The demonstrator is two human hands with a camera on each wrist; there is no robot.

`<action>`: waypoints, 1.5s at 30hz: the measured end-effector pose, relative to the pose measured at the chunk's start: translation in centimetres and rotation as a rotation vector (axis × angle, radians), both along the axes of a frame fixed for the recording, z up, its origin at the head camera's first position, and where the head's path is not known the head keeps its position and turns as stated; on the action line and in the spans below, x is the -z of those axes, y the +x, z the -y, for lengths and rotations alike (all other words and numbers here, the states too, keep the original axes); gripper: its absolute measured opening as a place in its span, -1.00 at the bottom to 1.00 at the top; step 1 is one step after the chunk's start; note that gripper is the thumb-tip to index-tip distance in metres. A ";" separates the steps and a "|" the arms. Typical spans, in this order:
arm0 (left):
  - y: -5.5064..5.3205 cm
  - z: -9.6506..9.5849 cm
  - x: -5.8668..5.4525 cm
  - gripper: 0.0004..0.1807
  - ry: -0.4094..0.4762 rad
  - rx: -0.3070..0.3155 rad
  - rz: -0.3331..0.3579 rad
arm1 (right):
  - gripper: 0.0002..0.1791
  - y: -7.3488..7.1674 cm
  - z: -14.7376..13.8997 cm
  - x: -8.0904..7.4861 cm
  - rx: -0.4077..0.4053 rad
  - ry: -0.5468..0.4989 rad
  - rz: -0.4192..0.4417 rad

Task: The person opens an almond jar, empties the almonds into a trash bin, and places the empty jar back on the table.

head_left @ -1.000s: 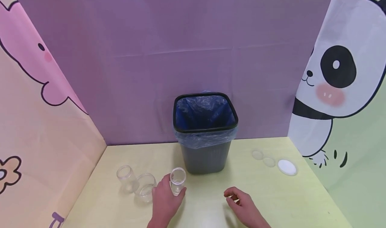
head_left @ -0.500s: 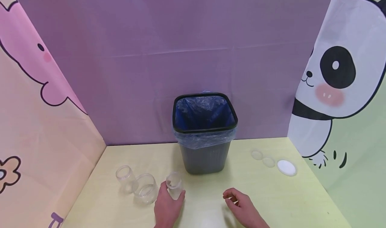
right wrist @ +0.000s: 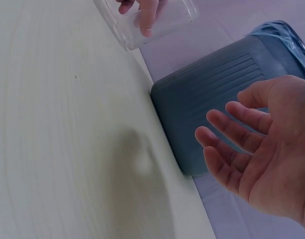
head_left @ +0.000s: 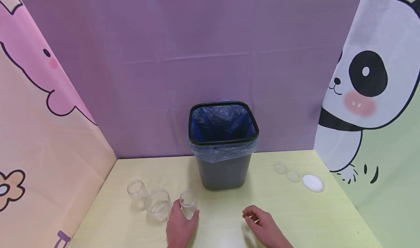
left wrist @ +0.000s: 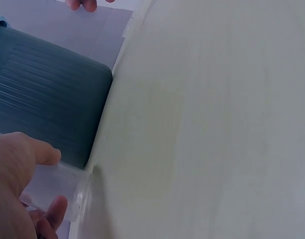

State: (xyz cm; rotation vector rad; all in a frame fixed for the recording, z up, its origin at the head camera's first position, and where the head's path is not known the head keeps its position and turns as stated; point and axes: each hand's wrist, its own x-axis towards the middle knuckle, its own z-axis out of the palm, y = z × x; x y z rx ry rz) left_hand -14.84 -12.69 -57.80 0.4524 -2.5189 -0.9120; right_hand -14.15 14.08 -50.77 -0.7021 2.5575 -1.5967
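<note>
My left hand [head_left: 181, 228] is around a clear plastic jar [head_left: 188, 203], thumb on its right side and fingers on its left. In the left wrist view the jar [left wrist: 58, 191] sits upright with its base at the tabletop. Just left of that hand stand a wide clear jar [head_left: 159, 205] and a taller clear jar [head_left: 137, 194], both without lids. Over the table's right half hovers my right hand [head_left: 264, 224], fingers loosely bent with nothing in them; its relaxed palm [right wrist: 272, 164] shows in the right wrist view.
A grey trash bin [head_left: 224, 173] with a black rim and blue liner stands at the table's back middle. To its right lie two thin clear discs [head_left: 293, 176] and a white disc [head_left: 312, 182]. A purple cloth wall [head_left: 147, 76] closes off the back.
My left hand has moved slightly left and down with the jar, lowering it from a raised position to the tabletop. The right hand stays nearly where it was.
</note>
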 end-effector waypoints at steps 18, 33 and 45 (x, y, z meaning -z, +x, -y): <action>0.3 0.7 0.8 -0.03 0.043 0.005 0.057 | -0.88 -1.5 -1.3 3.5 0.034 -0.009 -0.063; 5.3 0.1 -3.3 -0.44 -0.240 0.222 0.262 | -0.81 -0.5 -2.2 3.5 0.309 0.426 -0.383; 3.2 -0.8 -7.2 -0.44 -0.444 0.150 -0.299 | -0.59 -3.0 -2.7 -1.0 0.367 0.649 -0.660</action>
